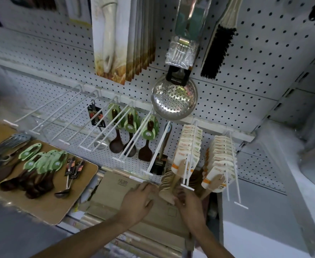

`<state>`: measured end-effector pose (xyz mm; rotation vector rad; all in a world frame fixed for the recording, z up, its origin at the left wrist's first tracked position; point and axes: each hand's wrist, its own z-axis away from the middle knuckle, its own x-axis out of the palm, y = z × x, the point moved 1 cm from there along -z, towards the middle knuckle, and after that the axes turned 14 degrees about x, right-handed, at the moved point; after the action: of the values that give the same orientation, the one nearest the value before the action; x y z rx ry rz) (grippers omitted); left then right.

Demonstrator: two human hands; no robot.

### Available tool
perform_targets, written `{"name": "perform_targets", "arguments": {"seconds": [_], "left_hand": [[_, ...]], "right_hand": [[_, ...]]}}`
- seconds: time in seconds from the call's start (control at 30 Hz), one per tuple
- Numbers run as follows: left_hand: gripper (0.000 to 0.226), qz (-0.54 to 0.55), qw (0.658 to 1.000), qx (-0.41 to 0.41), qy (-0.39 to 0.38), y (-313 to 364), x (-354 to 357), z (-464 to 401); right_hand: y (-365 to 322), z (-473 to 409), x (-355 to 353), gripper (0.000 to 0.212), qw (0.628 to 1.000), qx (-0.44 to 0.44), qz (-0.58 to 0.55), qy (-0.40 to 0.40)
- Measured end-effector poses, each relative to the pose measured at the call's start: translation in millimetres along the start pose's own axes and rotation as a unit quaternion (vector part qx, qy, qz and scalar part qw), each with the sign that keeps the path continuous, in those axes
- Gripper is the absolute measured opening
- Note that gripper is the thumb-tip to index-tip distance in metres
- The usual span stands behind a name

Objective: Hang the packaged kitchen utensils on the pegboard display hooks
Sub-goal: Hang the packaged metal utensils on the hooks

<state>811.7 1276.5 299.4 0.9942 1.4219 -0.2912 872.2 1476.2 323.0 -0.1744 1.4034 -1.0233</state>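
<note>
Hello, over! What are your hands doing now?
Both hands at wooden spatulas under full hook. Grip unclear. More utensils waiting.

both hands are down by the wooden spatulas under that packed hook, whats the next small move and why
Probably lift the wooden spatula bundle toward the hook's front tip. Both the left hand and right hand sit at the bundle, just below that tip, and the hook already carries matching carded spatulas.

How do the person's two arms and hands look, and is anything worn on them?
Both forearms are bare as far as the picture shows: no sleeves, gloves or watch are visible. The left hand shows nothing on its fingers. The right hand has a small pale glint on one finger, which may be a ring, but it is too small to tell.
</note>
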Motion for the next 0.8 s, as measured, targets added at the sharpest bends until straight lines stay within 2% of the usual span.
{"name": "perform_targets", "arguments": {"seconds": [0.17,0.3,0.4,0.57,0.8], "left_hand": [[0.054,-0.074,0.996,0.026,0.039,-9,-33,19],[0.056,-0.129,0.99,0.039,0.043,-7,-54,39],[0.056,-0.114,0.992,0.033,0.044,-1,-68,57],[0.057,-0.169,0.984,-0.007,0.063,8,-86,94],[0.058,-0.191,0.977,-0.078,0.058,5,-109,142]], "right_hand": [[-14,6,-8,0.042,0.981,-0.141,0.132,0.024],[-30,15,-5,0.051,0.961,-0.206,0.184,0.031],[-41,24,3,0.055,0.945,-0.26,0.196,0.025],[-58,38,18,0.058,0.92,-0.331,0.209,0.011],[-90,63,45,0.053,0.9,-0.388,0.196,-0.028]]}}
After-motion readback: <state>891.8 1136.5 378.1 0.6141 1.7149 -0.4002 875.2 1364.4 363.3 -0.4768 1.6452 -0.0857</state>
